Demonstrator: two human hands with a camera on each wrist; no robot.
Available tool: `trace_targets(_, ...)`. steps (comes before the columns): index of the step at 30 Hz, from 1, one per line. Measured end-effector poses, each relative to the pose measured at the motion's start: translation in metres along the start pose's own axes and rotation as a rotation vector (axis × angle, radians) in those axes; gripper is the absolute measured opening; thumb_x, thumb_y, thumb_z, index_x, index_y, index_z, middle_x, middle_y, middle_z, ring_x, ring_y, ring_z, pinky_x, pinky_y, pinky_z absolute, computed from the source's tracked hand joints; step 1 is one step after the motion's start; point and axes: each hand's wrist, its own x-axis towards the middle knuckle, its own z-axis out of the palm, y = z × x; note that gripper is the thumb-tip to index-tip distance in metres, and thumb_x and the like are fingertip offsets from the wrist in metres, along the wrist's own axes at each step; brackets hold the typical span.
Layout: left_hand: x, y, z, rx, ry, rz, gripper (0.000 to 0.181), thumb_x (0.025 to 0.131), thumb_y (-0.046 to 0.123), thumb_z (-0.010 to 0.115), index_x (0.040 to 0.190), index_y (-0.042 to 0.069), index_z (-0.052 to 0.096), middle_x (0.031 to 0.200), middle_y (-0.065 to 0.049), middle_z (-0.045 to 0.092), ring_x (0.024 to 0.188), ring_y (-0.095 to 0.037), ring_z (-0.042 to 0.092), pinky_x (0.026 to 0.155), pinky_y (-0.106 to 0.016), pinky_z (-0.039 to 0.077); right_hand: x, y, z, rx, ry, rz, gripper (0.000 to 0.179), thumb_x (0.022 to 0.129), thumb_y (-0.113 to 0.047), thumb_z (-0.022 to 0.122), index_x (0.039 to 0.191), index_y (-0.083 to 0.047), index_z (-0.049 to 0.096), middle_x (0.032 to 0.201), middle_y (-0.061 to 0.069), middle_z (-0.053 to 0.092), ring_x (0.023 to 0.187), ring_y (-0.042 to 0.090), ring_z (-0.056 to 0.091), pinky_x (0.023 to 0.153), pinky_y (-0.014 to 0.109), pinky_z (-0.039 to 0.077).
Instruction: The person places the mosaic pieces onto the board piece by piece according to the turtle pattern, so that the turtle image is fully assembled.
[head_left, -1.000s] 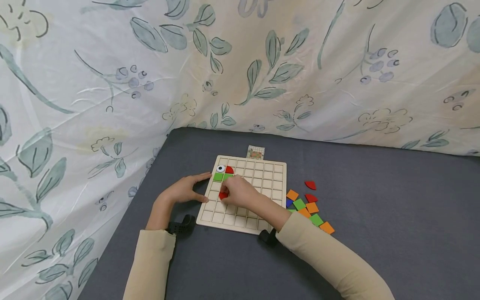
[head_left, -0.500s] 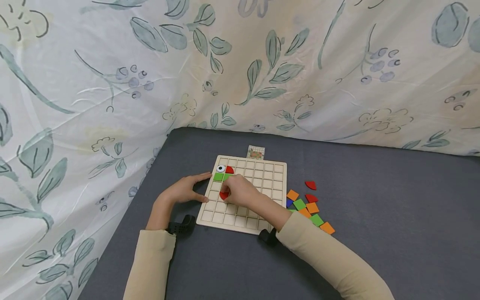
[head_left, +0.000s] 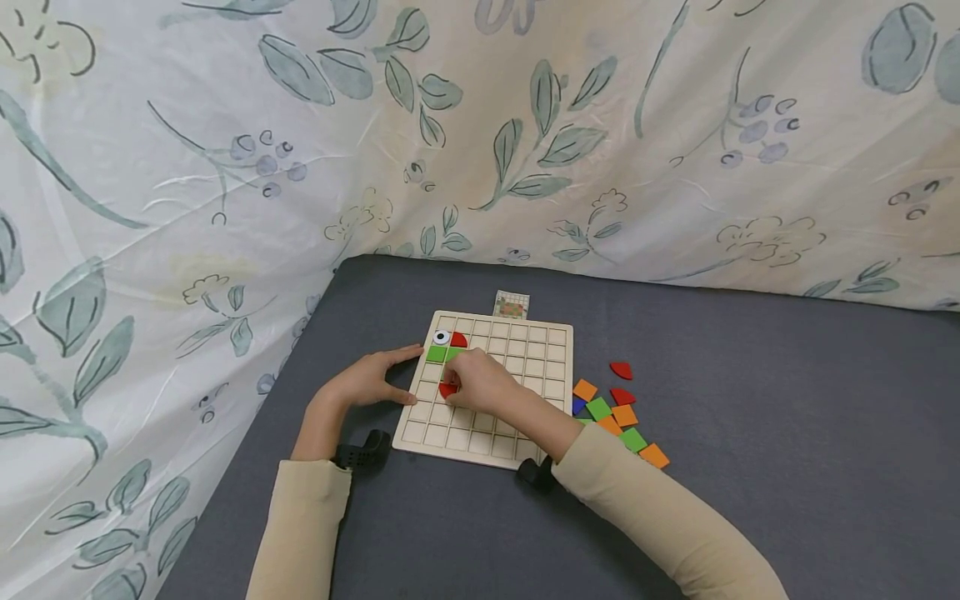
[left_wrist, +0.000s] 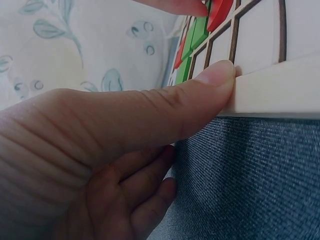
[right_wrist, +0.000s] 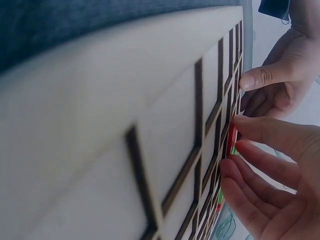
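A wooden grid board (head_left: 547, 368) lies on the dark cloth. My left hand (head_left: 363, 382) rests at its left side, thumb and index finger spread along the edge; in the left wrist view the thumb (left_wrist: 200, 95) presses the rim. Over the board's left part, my right hand (head_left: 483, 385) pinches a red rounded tile (head_left: 447, 390) down at the grid, partly hidden by the fingers. Above it sit an eye tile (head_left: 441, 337), a red quarter-round tile (head_left: 458, 340) and green square tiles (head_left: 436, 354). In the right wrist view, thumb and fingertips meet around the red tile (right_wrist: 231, 137).
Right of the board lie several loose tiles: red ones (head_left: 621, 370), orange squares (head_left: 654, 455), green squares (head_left: 598, 408) and a blue one (head_left: 578, 405), some behind the right forearm. A small pattern card (head_left: 512, 305) touches the board's far edge. A leaf-printed curtain (head_left: 600, 167) hangs behind.
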Motion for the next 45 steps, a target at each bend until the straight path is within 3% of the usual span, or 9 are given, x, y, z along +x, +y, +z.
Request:
trace_targets(9,0.0,-0.001,0.001,0.011,-0.002,-0.004,0.084,0.074,0.023,0.078,0.145,0.012,0.033,0.149,-0.012,0.028,0.135,-0.037,0.026,0.104,-0.054,0.03,-0.008,-0.006,-0.014,-0.062,-0.025,0.021,0.02,0.081,-0.026,0.071,0.092,-0.01,0.07,0.076,0.0,0.061,0.065,0.011,0.054,0.054,0.024,0.045)
trace_targets(17,0.0,-0.001,0.002,0.011,0.001,-0.011,0.084,0.074,0.023,0.078,0.144,0.011,0.033,0.148,-0.014,0.03,0.134,-0.038,0.027,0.103,-0.055,0.03,-0.017,-0.011,-0.034,-0.063,-0.207,-0.049,0.017,0.084,-0.031,0.067,0.089,-0.015,0.067,0.08,-0.003,0.064,0.067,0.009,0.055,0.056,0.023,0.045)
trace_targets(20,0.0,-0.001,0.003,0.008,0.002,-0.01,0.084,0.074,0.023,0.078,0.144,0.011,0.033,0.148,-0.015,0.03,0.134,-0.038,0.028,0.103,-0.055,0.031,-0.021,-0.009,-0.038,-0.047,-0.241,-0.065,0.016,0.085,-0.031,0.066,0.089,-0.015,0.067,0.081,-0.002,0.064,0.067,0.009,0.056,0.057,0.024,0.046)
trace_targets(31,0.0,0.001,0.002,-0.004,-0.003,0.007,0.084,0.074,0.022,0.077,0.144,0.009,0.033,0.149,-0.015,0.028,0.135,-0.037,0.026,0.105,-0.054,0.029,-0.037,0.004,-0.047,-0.02,-0.251,-0.028,0.019,0.086,-0.032,0.065,0.094,-0.015,0.065,0.087,-0.002,0.064,0.074,0.01,0.057,0.061,0.025,0.047)
trace_targets(45,-0.002,0.003,0.001,0.009,0.003,0.025,0.085,0.074,0.021,0.077,0.144,0.007,0.032,0.149,-0.016,0.026,0.136,-0.039,0.023,0.105,-0.054,0.028,-0.066,0.042,-0.061,0.016,-0.19,0.007,0.02,0.087,-0.032,0.063,0.095,-0.014,0.065,0.087,-0.002,0.065,0.071,0.008,0.057,0.059,0.024,0.047)
